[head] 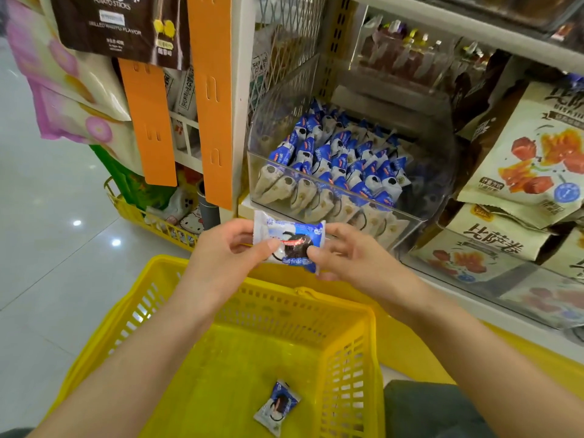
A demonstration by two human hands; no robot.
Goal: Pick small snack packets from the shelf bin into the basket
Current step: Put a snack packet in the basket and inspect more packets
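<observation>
A small blue-and-white snack packet is held flat between both hands, just in front of the clear shelf bin. My left hand pinches its left end and my right hand pinches its right end. The bin holds several rows of the same blue-and-white packets. Below my hands stands the yellow basket, with one packet lying on its floor.
Large beige snack bags fill the shelf to the right. Orange hanging strips and hanging bags are at upper left. A second yellow basket with goods sits on the tiled floor at the left.
</observation>
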